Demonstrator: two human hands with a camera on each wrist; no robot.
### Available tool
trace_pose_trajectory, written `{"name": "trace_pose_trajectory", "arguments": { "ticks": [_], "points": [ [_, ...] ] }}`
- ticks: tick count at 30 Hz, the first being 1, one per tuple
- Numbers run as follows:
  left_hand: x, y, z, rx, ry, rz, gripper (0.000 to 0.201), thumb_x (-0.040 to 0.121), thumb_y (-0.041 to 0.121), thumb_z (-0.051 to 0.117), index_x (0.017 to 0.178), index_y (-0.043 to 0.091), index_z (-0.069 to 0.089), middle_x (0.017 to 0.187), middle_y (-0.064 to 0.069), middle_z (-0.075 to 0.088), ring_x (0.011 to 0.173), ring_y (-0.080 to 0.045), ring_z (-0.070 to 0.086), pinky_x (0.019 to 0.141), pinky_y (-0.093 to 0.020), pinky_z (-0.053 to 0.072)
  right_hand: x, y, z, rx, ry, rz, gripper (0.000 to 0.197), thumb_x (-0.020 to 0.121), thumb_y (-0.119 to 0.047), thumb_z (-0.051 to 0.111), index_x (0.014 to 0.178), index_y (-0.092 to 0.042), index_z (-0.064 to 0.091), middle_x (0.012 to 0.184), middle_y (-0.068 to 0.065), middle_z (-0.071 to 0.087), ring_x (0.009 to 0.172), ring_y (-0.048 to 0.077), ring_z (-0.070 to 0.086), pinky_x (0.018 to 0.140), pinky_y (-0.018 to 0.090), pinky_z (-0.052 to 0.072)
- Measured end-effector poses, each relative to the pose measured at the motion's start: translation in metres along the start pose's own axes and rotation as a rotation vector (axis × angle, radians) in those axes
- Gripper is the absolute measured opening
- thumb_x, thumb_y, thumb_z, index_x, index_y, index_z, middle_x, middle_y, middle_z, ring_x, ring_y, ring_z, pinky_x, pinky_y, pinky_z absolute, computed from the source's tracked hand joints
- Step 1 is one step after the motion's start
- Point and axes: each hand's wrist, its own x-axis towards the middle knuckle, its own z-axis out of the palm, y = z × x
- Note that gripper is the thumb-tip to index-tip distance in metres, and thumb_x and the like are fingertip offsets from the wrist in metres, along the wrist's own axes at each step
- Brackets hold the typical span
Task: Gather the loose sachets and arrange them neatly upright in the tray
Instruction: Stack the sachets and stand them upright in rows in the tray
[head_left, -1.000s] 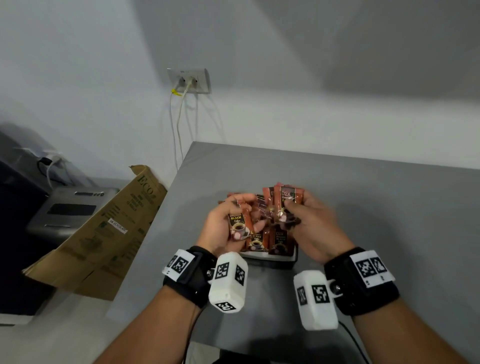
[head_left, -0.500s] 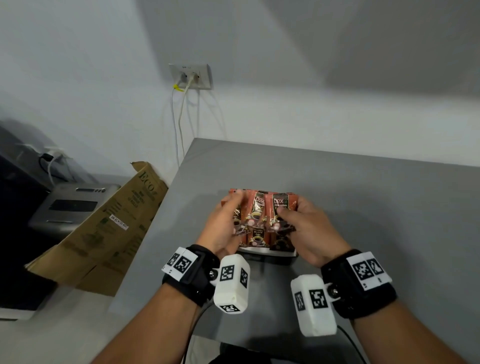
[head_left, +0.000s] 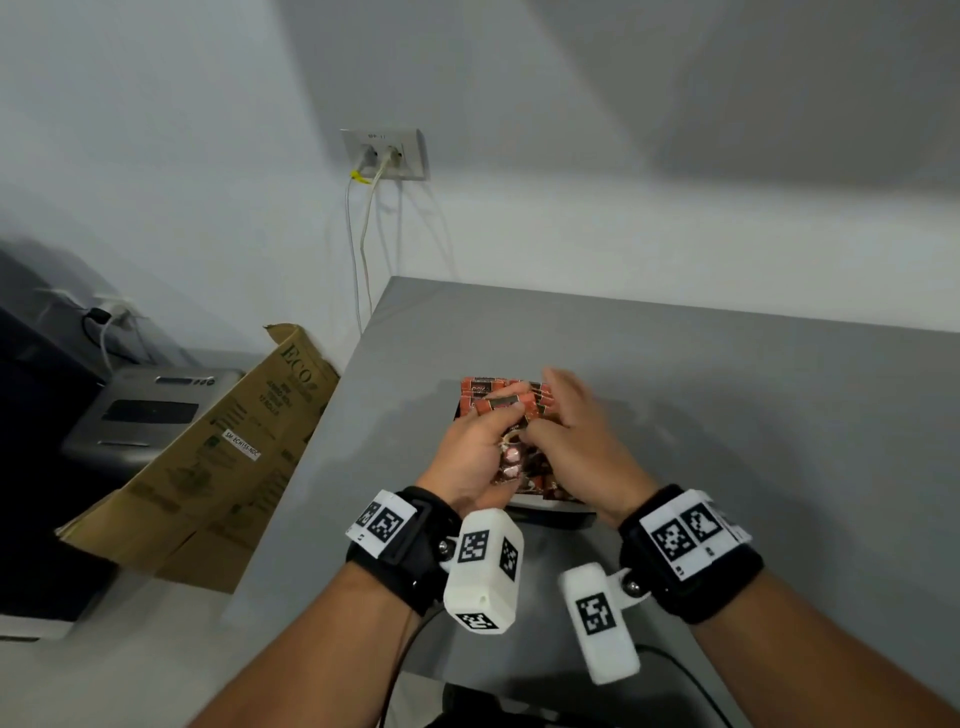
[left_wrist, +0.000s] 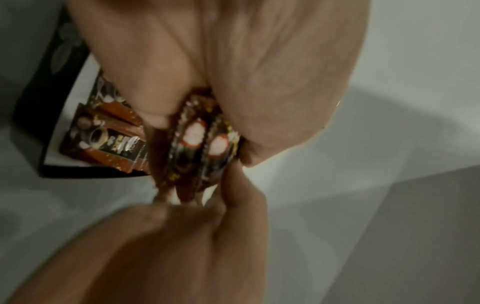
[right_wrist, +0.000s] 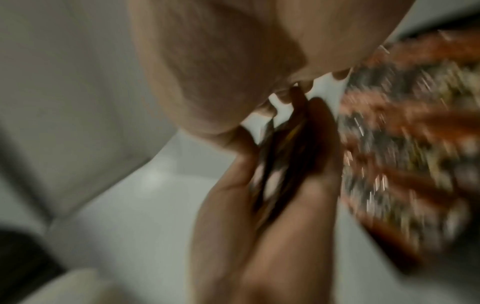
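1. Head view: the left hand grips a small bunch of sachets, fingers curled round them, just above the tray on the grey table.
2. Right hand lies against the upright sachets in the tray, fingers stretched forward and loosely spread.
3. Left wrist view: two or three sachets sit edge-on, pinched between thumb and fingers; another lies in the tray.
4. Right wrist view is blurred.
5. A cardboard box leans beside the table.
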Motion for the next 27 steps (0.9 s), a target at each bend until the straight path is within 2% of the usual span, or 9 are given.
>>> {"name": "trace_pose_trajectory", "arguments": {
  "ticks": [3,6,9,13,15,17,21,24,27],
  "points": [
    [-0.004,0.008,-0.004,0.036,-0.041,-0.003,0.023,0.085,0.006,0.06,0.105,-0.002,0.069,0.091,-0.023,0.071,0.08,-0.034,0.068,0.073,-0.039,0.057,0.001,0.002,-0.017,-0.213,-0.223,-0.198,0.102,0.072,-0.034,0.082,0.156,-0.03,0.023,0.154,-0.02,0.024,0.144,0.0,0.022,0.117,0.02,0.025],
    [-0.011,0.012,-0.001,0.018,-0.159,-0.072,0.033,0.069,0.002,0.056,0.101,-0.001,0.062,0.089,-0.02,0.066,0.077,-0.029,0.068,0.069,-0.035,0.056,0.001,0.001,-0.018,-0.38,-0.206,-0.356,0.096,0.06,-0.05,0.075,0.148,-0.031,0.04,0.145,-0.013,0.045,0.133,0.004,0.04,0.115,0.032,0.034],
    [-0.014,0.012,0.0,-0.033,-0.225,-0.076,0.047,0.067,-0.001,0.051,0.115,-0.002,0.056,0.096,-0.021,0.063,0.082,-0.029,0.068,0.076,-0.036,0.055,0.005,-0.003,-0.015,-0.413,-0.173,-0.369,0.092,0.057,-0.058,0.063,0.144,-0.031,0.044,0.14,-0.012,0.049,0.127,0.005,0.044,0.112,0.029,0.034],
    [-0.013,0.012,0.001,-0.002,-0.134,-0.013,0.051,0.065,-0.006,0.053,0.115,-0.003,0.055,0.09,-0.023,0.063,0.073,-0.028,0.07,0.062,-0.033,0.057,0.004,-0.001,-0.017,-0.361,-0.219,-0.337,0.094,0.065,-0.041,0.085,0.147,-0.034,0.04,0.143,-0.017,0.044,0.132,-0.001,0.039,0.113,0.022,0.031],
    [-0.01,0.013,-0.001,0.01,-0.104,0.049,0.06,0.067,-0.01,0.053,0.127,0.0,0.051,0.101,-0.027,0.065,0.079,-0.031,0.07,0.059,-0.035,0.057,0.007,-0.001,-0.023,-0.195,-0.161,-0.278,0.079,0.068,-0.043,0.084,0.138,-0.039,0.049,0.129,-0.023,0.051,0.118,-0.009,0.049,0.101,0.017,0.039],
    [-0.008,0.015,-0.003,0.044,-0.107,0.082,0.073,0.068,-0.012,0.055,0.136,0.013,0.045,0.113,-0.024,0.065,0.086,-0.034,0.068,0.057,-0.037,0.057,0.013,-0.001,-0.028,-0.033,-0.074,-0.209,0.053,0.075,-0.043,0.077,0.125,-0.042,0.061,0.108,-0.02,0.063,0.099,-0.004,0.062,0.089,0.024,0.05],
    [-0.004,0.019,-0.001,0.11,-0.158,0.159,0.088,0.059,-0.02,0.057,0.139,0.014,0.041,0.11,-0.02,0.064,0.092,-0.029,0.065,0.072,-0.035,0.056,0.021,-0.005,-0.027,-0.017,0.003,-0.254,0.027,0.082,-0.018,0.077,0.101,-0.036,0.072,0.084,-0.009,0.071,0.078,0.008,0.068,0.079,0.03,0.057],
    [-0.005,0.021,0.001,0.151,-0.15,0.162,0.087,0.06,-0.017,0.061,0.137,0.015,0.04,0.108,-0.019,0.059,0.08,-0.023,0.064,0.063,-0.03,0.056,0.021,-0.01,-0.03,-0.064,0.032,-0.273,0.014,0.082,-0.02,0.078,0.091,-0.03,0.075,0.079,-0.009,0.068,0.074,0.009,0.064,0.074,0.032,0.055],
    [-0.003,0.027,-0.01,0.176,-0.027,0.158,0.068,0.073,-0.006,0.072,0.13,0.02,0.046,0.114,-0.014,0.058,0.08,-0.026,0.065,0.068,-0.038,0.055,0.023,0.001,-0.048,-0.098,0.102,-0.225,0.008,0.085,-0.019,0.076,0.082,-0.026,0.072,0.079,-0.009,0.071,0.077,0.012,0.067,0.075,0.031,0.053]
  ]
}}
